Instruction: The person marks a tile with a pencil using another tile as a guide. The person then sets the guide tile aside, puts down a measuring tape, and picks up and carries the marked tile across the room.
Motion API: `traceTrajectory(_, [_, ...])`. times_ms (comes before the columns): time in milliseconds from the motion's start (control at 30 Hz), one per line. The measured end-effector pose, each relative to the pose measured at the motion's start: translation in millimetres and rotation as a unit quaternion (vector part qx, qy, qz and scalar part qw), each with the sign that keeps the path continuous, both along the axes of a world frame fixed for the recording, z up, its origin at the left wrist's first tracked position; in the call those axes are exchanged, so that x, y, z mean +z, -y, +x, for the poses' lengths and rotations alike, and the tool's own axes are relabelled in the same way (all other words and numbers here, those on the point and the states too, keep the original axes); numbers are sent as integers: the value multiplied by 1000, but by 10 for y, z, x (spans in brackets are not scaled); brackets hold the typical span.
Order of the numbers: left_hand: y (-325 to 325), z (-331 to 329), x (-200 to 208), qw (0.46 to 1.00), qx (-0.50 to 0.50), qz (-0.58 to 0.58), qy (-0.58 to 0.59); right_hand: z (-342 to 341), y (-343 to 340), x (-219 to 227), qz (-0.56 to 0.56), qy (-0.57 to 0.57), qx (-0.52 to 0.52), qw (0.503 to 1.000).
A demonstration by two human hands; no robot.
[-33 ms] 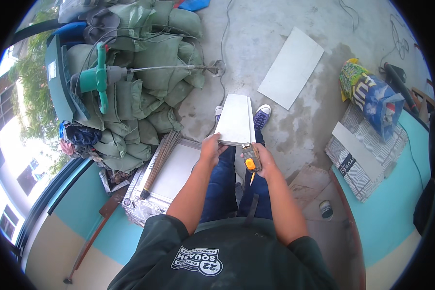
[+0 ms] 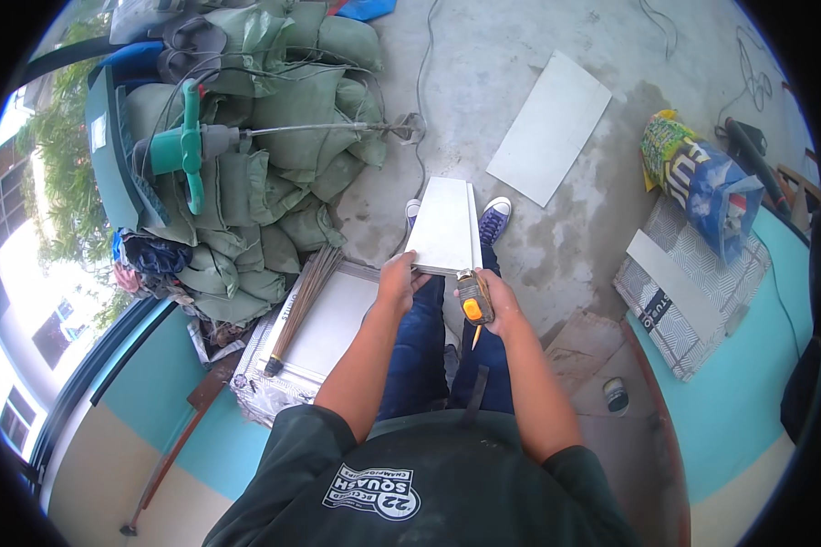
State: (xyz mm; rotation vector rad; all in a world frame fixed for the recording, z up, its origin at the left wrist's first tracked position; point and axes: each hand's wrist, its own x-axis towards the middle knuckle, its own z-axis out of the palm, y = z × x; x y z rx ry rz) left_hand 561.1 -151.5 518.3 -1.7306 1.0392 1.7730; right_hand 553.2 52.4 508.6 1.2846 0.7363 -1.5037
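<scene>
A white tile (image 2: 442, 223) is held out over my legs and shoes, with a narrow strip showing along its right side. My left hand (image 2: 398, 284) grips its near left corner, thumb on top and fingers curled below. In my right hand (image 2: 499, 305) is a black and yellow tape measure (image 2: 472, 299), its front against the tile's near right corner. A yellow pencil (image 2: 476, 337) sticks out below the tape measure, from the same hand. Some of the right fingers are hidden behind the tape measure.
Green sacks (image 2: 292, 118) are piled at left, with a green power mixer (image 2: 169, 150) over them. A brush broom (image 2: 303, 310) lies on boxed tiles (image 2: 347, 305). Another white tile (image 2: 549, 128) is on the floor (image 2: 483, 73). At right are a plastic bag (image 2: 702, 187) and a can (image 2: 616, 397).
</scene>
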Motion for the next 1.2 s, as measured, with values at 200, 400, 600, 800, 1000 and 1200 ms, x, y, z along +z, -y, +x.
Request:
traceTrajectory(200, [51, 61, -64, 1000, 11, 9, -7, -121, 13, 215, -19, -12, -15, 1000])
traceTrajectory(400, [50, 55, -86, 999, -7, 34, 0, -129, -52, 233, -66, -13, -39, 997])
traceTrajectory(600, [31, 144, -148, 999, 11, 51, 7, -122, 31, 245, -59, 4, -24, 998])
traceTrajectory(800, [-354, 124, -19, 982, 170, 79, -30, -111, 31, 228, -56, 0, -27, 998])
traceTrajectory(1000, [-668, 190, -121, 970, 234, 31, -54, -102, 3, 227, -31, 14, -23, 999])
traceTrajectory(1200, [-694, 136, -196, 974, 223, 16, -42, -42, -4, 189, -8, -4, 9, 1000])
